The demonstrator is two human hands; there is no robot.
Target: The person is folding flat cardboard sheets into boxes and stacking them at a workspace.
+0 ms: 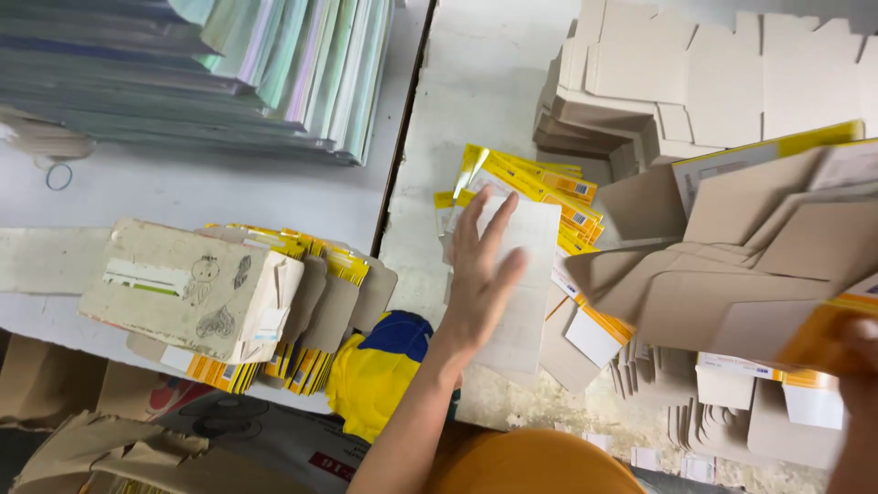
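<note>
My left hand (480, 274) lies flat with fingers spread on a white sheet (529, 302). The sheet tops a fanned pile of yellow and white flat cartons (549, 187) on the right-hand table. My right hand (858, 366), at the frame's right edge, grips a thick fan of flattened cartons (732, 265). These are brown inside and yellow outside, and they are held above the table and over more flat cartons (732, 393).
Top left lies a big stack of pastel paper sheets (274, 73), with a rubber band (58, 176) near it. A worn white box (183, 288) rests on bundled yellow cartons (302, 366). Brown cardboard blanks (695, 82) are piled top right. A yellow and blue cloth (380, 366) hangs near the gap between tables (402, 155).
</note>
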